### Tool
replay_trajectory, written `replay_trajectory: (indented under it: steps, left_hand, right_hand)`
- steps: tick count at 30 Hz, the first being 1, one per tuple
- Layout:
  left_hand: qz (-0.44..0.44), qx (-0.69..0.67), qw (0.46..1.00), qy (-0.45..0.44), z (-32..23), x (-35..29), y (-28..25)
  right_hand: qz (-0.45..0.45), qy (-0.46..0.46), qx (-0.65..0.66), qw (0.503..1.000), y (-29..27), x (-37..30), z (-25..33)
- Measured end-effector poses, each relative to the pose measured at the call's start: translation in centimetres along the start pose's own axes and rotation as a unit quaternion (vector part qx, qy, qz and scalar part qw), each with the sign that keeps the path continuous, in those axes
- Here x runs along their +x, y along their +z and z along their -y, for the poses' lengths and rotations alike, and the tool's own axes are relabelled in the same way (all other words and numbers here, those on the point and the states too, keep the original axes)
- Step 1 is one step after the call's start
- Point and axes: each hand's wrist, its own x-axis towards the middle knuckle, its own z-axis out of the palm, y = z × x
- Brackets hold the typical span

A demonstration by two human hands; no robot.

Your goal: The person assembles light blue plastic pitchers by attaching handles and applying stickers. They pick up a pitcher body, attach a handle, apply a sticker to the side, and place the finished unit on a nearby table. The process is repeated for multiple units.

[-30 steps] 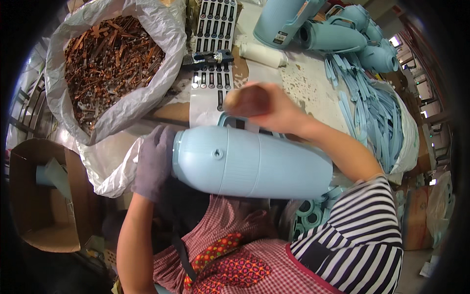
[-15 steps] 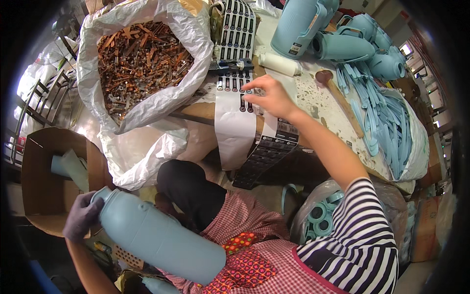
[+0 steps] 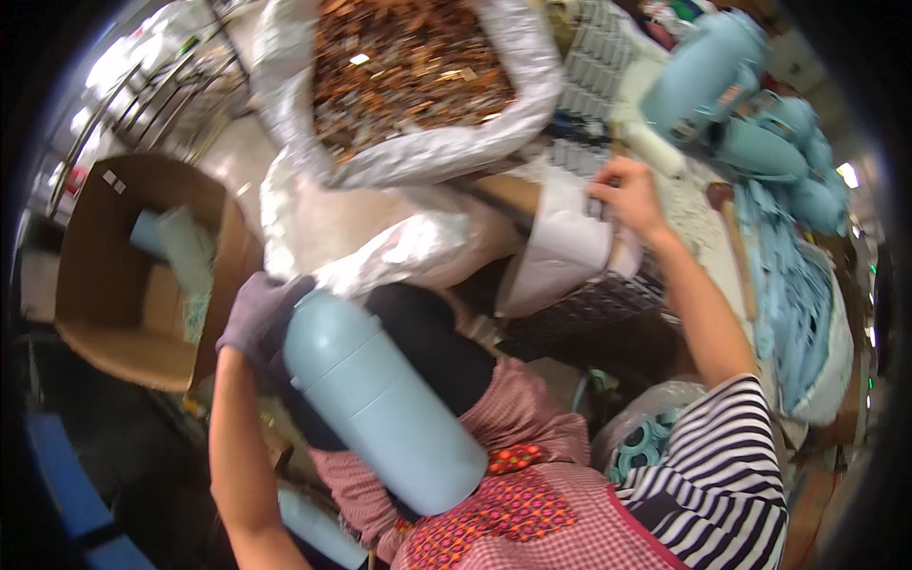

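Smooth, pale blue and seam-ringed, the round-shouldered flask [image 3: 380, 399] slants, clamped by the left hand [image 3: 261, 315]'s fingers; whether the blurred right hand [image 3: 631, 198]'s fingers meet, I cannot tell.

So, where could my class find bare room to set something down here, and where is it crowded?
The table looks bare in a narrow patch between the roll and mallet; what looks like floor shows between carton and sack. Crowded: jugs behind the mallet, strips beside it, labels by the right hand.

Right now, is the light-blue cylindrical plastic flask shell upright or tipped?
Tipped: flask shell slants over the red-checked apron, long side showing, one end at gray-gloved left hand.
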Motion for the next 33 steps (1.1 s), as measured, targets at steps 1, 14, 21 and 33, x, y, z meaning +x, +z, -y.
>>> replay_trajectory:
  steps: [1,14,21,33]
  left_hand:
    - [-0.015,-0.051,0.998,0.031,1.9,0.2,0.3]
    - [-0.246,-0.468,0.839,0.130,2.6,-11.1,9.7]
    - [-0.240,-0.440,0.854,0.136,2.9,-11.0,9.6]
    - [-0.164,-0.444,0.867,0.155,3.5,-11.4,9.1]
  right_hand:
    - [0.008,-0.016,-0.059,0.998,-0.1,-0.3,0.6]
    - [0.230,0.110,0.570,0.781,16.3,-12.3,26.3]
    - [0.254,0.109,0.529,0.803,17.0,-11.9,25.3]
    - [0.235,0.115,0.511,0.819,17.3,-11.9,24.7]
